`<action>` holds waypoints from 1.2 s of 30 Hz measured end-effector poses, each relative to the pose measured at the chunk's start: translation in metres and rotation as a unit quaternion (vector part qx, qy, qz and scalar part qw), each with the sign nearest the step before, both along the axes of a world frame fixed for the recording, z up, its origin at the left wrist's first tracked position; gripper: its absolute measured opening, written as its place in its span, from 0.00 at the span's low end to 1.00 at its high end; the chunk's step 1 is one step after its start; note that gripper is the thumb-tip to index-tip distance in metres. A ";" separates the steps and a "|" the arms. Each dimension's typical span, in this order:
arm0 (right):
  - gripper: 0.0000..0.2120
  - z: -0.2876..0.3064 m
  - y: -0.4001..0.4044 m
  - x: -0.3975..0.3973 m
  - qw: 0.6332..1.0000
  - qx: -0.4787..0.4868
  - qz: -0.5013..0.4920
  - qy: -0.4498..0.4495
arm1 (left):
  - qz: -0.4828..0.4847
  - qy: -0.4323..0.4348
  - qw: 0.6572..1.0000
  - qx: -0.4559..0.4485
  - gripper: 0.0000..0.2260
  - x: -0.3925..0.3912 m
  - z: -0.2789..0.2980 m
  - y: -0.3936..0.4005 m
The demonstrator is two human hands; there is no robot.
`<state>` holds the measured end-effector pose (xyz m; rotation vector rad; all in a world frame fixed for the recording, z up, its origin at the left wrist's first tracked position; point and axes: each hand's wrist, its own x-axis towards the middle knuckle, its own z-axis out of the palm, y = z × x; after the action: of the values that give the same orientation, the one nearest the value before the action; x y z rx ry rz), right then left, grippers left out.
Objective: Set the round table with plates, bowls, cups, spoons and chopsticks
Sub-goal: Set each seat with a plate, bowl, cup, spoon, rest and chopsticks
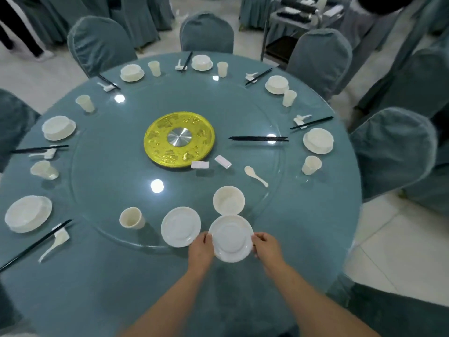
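White plate front and centre, held at the near edge of the counter: the left hand pinches its left rim, the right hand pinches its right rim, fingers curled over the edge on both sides. Just beside it on the left lies a second plate, their rims almost touching. An empty bowl sits right behind the held plate, on the glass turntable. A cup stands left of the plates, also on the glass. Further in, a loose spoon, two white rests and spare chopsticks lie near the gold centre disc. Finished settings ring the far edge.
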<state>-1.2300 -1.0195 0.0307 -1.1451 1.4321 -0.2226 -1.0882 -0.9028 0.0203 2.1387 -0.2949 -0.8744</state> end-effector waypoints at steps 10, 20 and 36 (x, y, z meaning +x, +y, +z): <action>0.07 -0.031 -0.063 -0.091 0.997 -0.037 -0.022 0.070 | -0.148 -0.058 0.987 0.009 0.12 -0.076 -0.014 -0.072; 0.11 -0.076 -0.113 -0.145 0.982 -0.099 0.064 0.149 | -0.237 -0.062 0.969 0.030 0.10 -0.114 -0.070 -0.122; 0.03 -0.112 -0.125 -0.166 0.992 -0.076 0.039 0.094 | -0.269 -0.088 0.959 0.008 0.17 -0.110 -0.113 -0.125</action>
<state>-1.3960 -1.1449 -0.0816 -1.3736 1.5532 -0.1751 -1.1978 -1.0279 -0.0932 2.1861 -0.9991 -0.9802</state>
